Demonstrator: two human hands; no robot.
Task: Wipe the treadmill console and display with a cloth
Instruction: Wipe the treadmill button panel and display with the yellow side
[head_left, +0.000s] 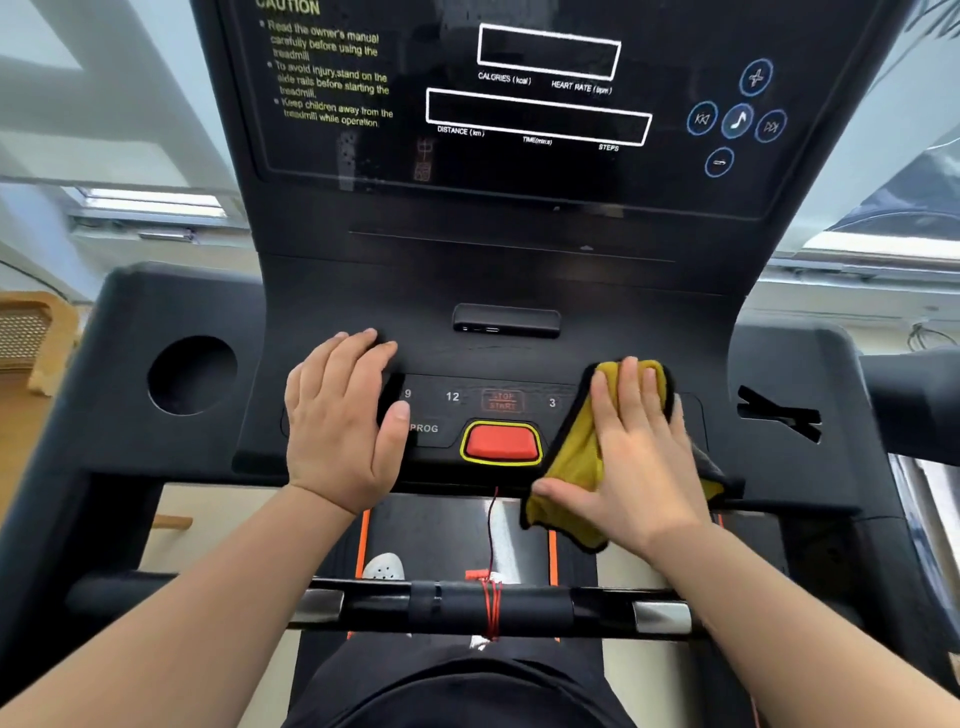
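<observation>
Yellow cloth (576, 457) lies pressed flat under the right hand (636, 457) on the console (322, 291); left hand (343, 415) rests flat, grip released.

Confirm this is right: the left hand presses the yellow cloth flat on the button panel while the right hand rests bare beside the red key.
The hands are swapped. In the head view the right hand presses the yellow cloth flat on the button panel, while the left hand rests bare beside the red key.

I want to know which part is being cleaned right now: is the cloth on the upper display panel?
No, the right hand presses the yellow cloth flat on the lower button panel, beside the red safety key.
</observation>
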